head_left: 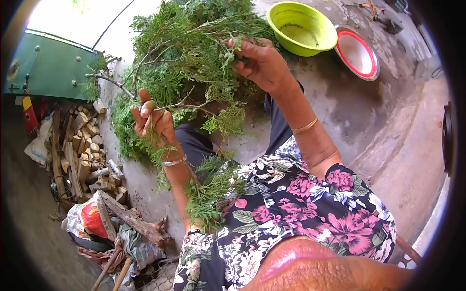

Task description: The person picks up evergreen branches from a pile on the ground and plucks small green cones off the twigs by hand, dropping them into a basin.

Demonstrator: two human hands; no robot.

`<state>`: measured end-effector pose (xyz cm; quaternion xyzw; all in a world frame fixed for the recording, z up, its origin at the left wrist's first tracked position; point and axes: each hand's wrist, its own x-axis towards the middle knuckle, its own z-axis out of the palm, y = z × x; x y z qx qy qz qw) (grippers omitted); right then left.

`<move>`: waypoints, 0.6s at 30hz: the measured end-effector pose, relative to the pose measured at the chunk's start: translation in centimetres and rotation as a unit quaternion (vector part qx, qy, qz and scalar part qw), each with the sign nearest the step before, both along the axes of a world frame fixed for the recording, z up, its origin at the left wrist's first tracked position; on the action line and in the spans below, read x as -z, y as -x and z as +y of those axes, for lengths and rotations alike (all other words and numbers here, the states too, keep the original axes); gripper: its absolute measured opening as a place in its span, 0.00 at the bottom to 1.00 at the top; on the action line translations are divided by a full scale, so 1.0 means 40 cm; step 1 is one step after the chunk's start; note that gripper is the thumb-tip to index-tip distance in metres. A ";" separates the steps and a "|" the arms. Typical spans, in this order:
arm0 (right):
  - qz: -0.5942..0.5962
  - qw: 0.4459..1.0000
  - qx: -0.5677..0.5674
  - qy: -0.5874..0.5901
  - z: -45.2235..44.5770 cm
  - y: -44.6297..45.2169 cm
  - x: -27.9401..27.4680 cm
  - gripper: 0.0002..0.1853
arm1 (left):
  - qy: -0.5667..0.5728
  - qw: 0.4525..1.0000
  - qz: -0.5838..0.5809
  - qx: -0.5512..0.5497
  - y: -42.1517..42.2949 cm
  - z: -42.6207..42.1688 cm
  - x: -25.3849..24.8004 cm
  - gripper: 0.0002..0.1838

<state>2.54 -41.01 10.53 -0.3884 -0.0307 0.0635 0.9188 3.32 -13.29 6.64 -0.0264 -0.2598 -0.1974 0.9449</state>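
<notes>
A leafy green branch (182,104) lies across the person's lap and arm, its woody stem running up to the left. My left hand (154,116) grips this stem between thumb and fingers, near a fork. At the upper right of the foliage, my right hand (255,60) pinches a small sprig tip (228,56) with thumb and forefinger. Behind both hands rises a large heap of green foliage (194,19). One leafy spray (208,194) hangs down over the left forearm and against the flowered shirt.
A lime-green basin (302,29) stands at the upper right, beside a red-and-white basin (357,53). Split firewood (85,150) is piled at the left, below a green metal panel (51,65). Bags (90,218) and a thick log (136,220) lie at the lower left.
</notes>
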 end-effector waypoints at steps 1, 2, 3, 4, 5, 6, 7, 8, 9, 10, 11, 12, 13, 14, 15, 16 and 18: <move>0.002 1.000 -0.003 0.000 0.004 0.000 -0.006 0.08 | 0.000 1.000 0.002 -0.003 0.003 0.000 0.002 0.27; 0.015 0.999 -0.008 0.034 0.012 -0.001 -0.011 0.09 | -0.004 1.000 -0.001 -0.006 0.005 -0.001 0.001 0.27; 0.028 0.997 -0.014 0.068 0.017 -0.003 -0.013 0.09 | -0.008 1.000 -0.004 -0.009 0.004 -0.003 -0.001 0.27; 0.028 0.997 -0.015 0.068 0.020 -0.005 -0.006 0.09 | -0.007 1.000 -0.004 -0.010 0.002 -0.003 -0.001 0.27; 0.036 0.998 -0.014 0.056 0.025 -0.010 0.006 0.08 | 0.001 1.000 -0.003 -0.009 -0.003 -0.002 -0.002 0.27; 0.044 0.998 -0.013 0.044 0.028 -0.011 0.016 0.07 | 0.009 1.000 -0.002 -0.008 -0.005 -0.002 -0.002 0.28; 0.045 0.998 -0.015 0.044 0.029 -0.009 0.021 0.07 | 0.001 1.000 0.002 -0.017 -0.006 0.001 -0.002 0.27; 0.045 0.998 -0.039 0.018 0.028 -0.006 0.027 0.06 | 0.001 1.000 0.004 -0.018 -0.010 0.004 0.002 0.27; 0.046 0.997 -0.061 -0.008 0.028 -0.001 0.028 0.06 | -0.005 1.000 0.007 -0.023 -0.013 0.005 0.006 0.27; 0.048 0.997 -0.062 -0.008 0.034 0.005 0.027 0.06 | -0.010 1.000 0.011 -0.027 -0.014 0.006 0.009 0.26; 0.083 0.994 -0.065 -0.030 0.041 0.013 0.021 0.08 | -0.024 0.999 0.015 -0.025 -0.014 0.007 0.011 0.25; 0.118 0.989 -0.068 -0.051 0.045 0.017 0.018 0.10 | -0.024 0.999 0.016 -0.025 -0.016 0.010 0.018 0.25; 0.119 0.989 -0.067 -0.051 0.043 0.017 0.030 0.10 | -0.023 0.999 0.027 -0.025 -0.021 0.016 0.030 0.25; 0.078 0.989 -0.092 -0.082 0.038 0.013 0.052 0.09 | -0.021 0.999 0.038 -0.025 -0.024 0.020 0.039 0.25; 0.036 0.986 -0.116 -0.112 0.035 0.012 0.059 0.09 | -0.021 0.999 0.038 -0.024 -0.023 0.019 0.043 0.25; 0.036 0.986 -0.116 -0.111 0.032 0.011 0.060 0.09 | -0.022 0.998 0.049 -0.029 -0.022 0.020 0.047 0.24; 0.089 0.979 -0.122 -0.134 0.030 0.009 0.054 0.08 | -0.024 0.997 0.061 -0.035 -0.017 0.019 0.046 0.23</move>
